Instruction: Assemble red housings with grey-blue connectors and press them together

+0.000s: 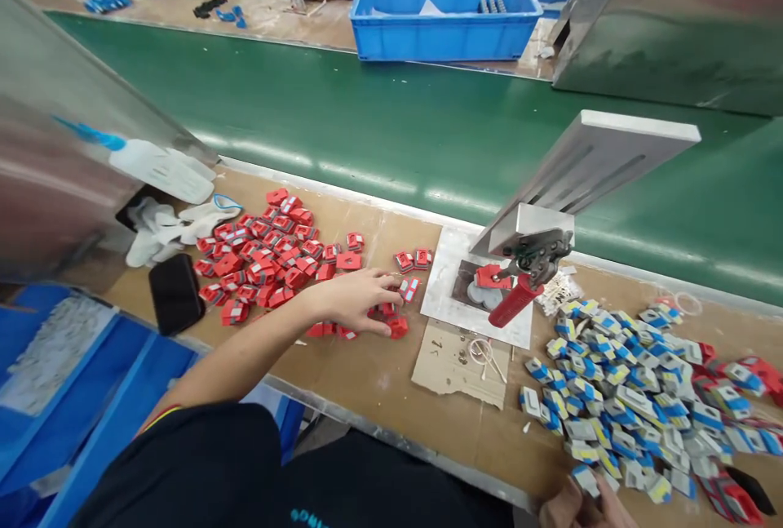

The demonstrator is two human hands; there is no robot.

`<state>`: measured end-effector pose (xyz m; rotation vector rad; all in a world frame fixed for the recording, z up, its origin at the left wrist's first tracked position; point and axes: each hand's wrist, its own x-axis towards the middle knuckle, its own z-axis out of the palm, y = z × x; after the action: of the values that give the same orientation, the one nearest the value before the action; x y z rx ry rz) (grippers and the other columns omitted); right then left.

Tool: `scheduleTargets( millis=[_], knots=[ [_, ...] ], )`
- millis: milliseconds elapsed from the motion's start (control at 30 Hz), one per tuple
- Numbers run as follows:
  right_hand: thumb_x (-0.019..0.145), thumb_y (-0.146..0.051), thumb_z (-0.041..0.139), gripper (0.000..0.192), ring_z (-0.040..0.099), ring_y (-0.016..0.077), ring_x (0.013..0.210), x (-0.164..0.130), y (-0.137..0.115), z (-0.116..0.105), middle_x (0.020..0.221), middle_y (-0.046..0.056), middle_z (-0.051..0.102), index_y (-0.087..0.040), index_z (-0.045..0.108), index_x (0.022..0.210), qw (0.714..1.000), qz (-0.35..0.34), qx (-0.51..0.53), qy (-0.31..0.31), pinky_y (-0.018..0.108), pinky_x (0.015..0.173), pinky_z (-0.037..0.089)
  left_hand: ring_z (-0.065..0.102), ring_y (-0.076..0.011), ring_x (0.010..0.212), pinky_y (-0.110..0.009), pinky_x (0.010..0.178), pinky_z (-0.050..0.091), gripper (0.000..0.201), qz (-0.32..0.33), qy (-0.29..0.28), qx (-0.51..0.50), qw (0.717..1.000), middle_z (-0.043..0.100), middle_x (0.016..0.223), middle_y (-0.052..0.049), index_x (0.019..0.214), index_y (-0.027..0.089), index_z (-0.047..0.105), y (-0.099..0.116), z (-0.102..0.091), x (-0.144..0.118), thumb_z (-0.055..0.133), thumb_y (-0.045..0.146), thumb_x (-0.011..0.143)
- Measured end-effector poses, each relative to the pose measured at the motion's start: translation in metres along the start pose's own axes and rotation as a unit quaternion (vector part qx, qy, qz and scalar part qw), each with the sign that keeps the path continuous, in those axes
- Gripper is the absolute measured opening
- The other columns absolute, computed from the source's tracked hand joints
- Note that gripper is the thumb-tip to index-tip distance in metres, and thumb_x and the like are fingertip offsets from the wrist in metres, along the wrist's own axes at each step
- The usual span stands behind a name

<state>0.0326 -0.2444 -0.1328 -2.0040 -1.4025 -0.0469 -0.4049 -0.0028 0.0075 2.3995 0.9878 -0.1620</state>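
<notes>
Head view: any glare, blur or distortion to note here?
Head view: overhead light streaks glare along the green conveyor belt; wide-angle bending tilts the edges; the metal panel at left smears; the left hand on the red parts looks sharp.

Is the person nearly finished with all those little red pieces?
Not nearly. A big pile of blue-and-white pieces already lies at the right. The left hand is on the red pieces, and one red piece sits under the press clamp. Many red ones remain.

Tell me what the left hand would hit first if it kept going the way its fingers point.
The left hand points right along the bench. Just past its fingertips lies a small red part; beyond that, the white sheet under the clamp. Depth is hard to judge.
</notes>
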Motion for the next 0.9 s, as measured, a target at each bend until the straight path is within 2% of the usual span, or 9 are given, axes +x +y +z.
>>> scheduleTargets(
  millis=[67, 133, 233, 267, 400, 600, 733, 800, 900],
  knots=[
    [0.078, -0.061, 0.065, 0.079, 0.072, 0.0618, 0.076, -0.001, -0.011, 0.005, 0.078, 0.017, 0.071, -0.065, 0.043, 0.153, 0.996, -0.048, -0.023, 0.069, 0.079, 0.062, 0.06, 0.07, -0.0275, 0.116, -0.036, 0.098, 0.052, 0.04, 0.011, -0.001, -0.021, 1.0, 0.068, 0.139, -0.01, 0.122, 0.025, 0.074, 0.002, -0.008, 0.0, 0.07, 0.053, 0.095],
    [0.081, -0.061, 0.063, 0.079, 0.074, 0.0589, 0.076, 0.001, -0.013, 0.005, 0.082, 0.018, 0.073, -0.062, 0.04, 0.157, 0.994, -0.085, -0.033, 0.062, 0.075, 0.06, 0.062, 0.071, -0.0252, 0.106, -0.036, 0.094, 0.053, 0.037, -0.019, 0.04, -0.006, 0.999, 0.07, 0.131, -0.012, 0.121, 0.022, 0.072, -0.001, -0.017, 0.011, 0.062, 0.05, 0.1],
    [0.087, -0.057, 0.065, 0.077, 0.077, 0.0531, 0.075, 0.004, -0.006, 0.0, 0.085, 0.016, 0.075, -0.059, 0.038, 0.16, 0.989, -0.126, -0.043, 0.057, 0.068, 0.057, 0.064, 0.064, -0.0313, 0.125, -0.045, 0.105, 0.05, 0.041, -0.087, 0.147, 0.05, 0.984, 0.065, 0.14, -0.017, 0.132, 0.018, 0.065, -0.011, -0.021, 0.047, 0.052, 0.045, 0.104],
    [0.089, -0.053, 0.067, 0.077, 0.078, 0.0515, 0.075, 0.005, -0.003, -0.002, 0.086, 0.016, 0.076, -0.058, 0.038, 0.16, 0.988, -0.135, -0.044, 0.061, 0.067, 0.056, 0.065, 0.06, -0.0335, 0.132, -0.047, 0.108, 0.048, 0.045, -0.105, 0.15, 0.061, 0.981, 0.062, 0.146, -0.018, 0.137, 0.017, 0.062, -0.013, -0.019, 0.06, 0.053, 0.045, 0.103],
    [0.09, -0.032, 0.074, 0.075, 0.079, 0.044, 0.07, 0.005, 0.002, -0.001, 0.088, 0.012, 0.076, -0.051, 0.046, 0.158, 0.982, -0.161, -0.009, 0.098, 0.059, 0.052, 0.065, 0.067, -0.0333, 0.121, -0.045, 0.102, 0.051, 0.046, -0.123, 0.084, 0.051, 0.988, 0.071, 0.129, -0.019, 0.133, 0.013, 0.063, -0.011, -0.002, 0.082, 0.053, 0.044, 0.101],
    [0.094, -0.032, 0.073, 0.039, 0.075, 0.0308, 0.076, 0.002, 0.001, 0.006, 0.091, 0.012, 0.074, -0.022, 0.067, 0.131, 0.971, -0.163, 0.072, 0.161, 0.046, 0.061, 0.063, 0.071, -0.0294, 0.108, -0.04, 0.094, 0.051, 0.044, -0.1, 0.05, 0.011, 0.994, 0.076, 0.119, -0.017, 0.122, 0.015, 0.067, 0.008, 0.009, 0.047, 0.045, 0.047, 0.102],
    [0.091, -0.031, 0.077, 0.035, 0.075, 0.0288, 0.085, 0.006, -0.014, -0.003, 0.099, 0.011, 0.075, -0.019, 0.069, 0.124, 0.962, -0.104, 0.196, 0.156, 0.046, 0.073, 0.062, 0.07, -0.0303, 0.11, -0.047, 0.104, 0.048, 0.04, -0.114, 0.029, 0.043, 0.992, 0.076, 0.112, -0.014, 0.109, 0.018, 0.073, 0.015, 0.008, 0.038, 0.047, 0.048, 0.103],
    [0.091, -0.027, 0.077, 0.035, 0.076, 0.0271, 0.09, 0.015, -0.033, -0.01, 0.103, 0.01, 0.076, -0.02, 0.07, 0.125, 0.949, -0.049, 0.282, 0.133, 0.044, 0.08, 0.062, 0.068, -0.0327, 0.118, -0.053, 0.113, 0.044, 0.036, -0.116, 0.072, 0.058, 0.989, 0.075, 0.116, -0.014, 0.105, 0.018, 0.075, 0.026, 0.008, 0.034, 0.053, 0.047, 0.101],
    [0.092, -0.021, 0.076, 0.031, 0.077, 0.0229, 0.096, 0.039, -0.075, -0.021, 0.107, 0.007, 0.079, -0.022, 0.071, 0.123, 0.913, -0.019, 0.403, 0.053, 0.038, 0.086, 0.061, 0.062, -0.0323, 0.131, -0.055, 0.118, 0.043, 0.033, -0.072, 0.239, -0.002, 0.968, 0.07, 0.133, -0.014, 0.117, 0.019, 0.073, 0.065, 0.011, 0.023, 0.057, 0.043, 0.1]
  ],
)
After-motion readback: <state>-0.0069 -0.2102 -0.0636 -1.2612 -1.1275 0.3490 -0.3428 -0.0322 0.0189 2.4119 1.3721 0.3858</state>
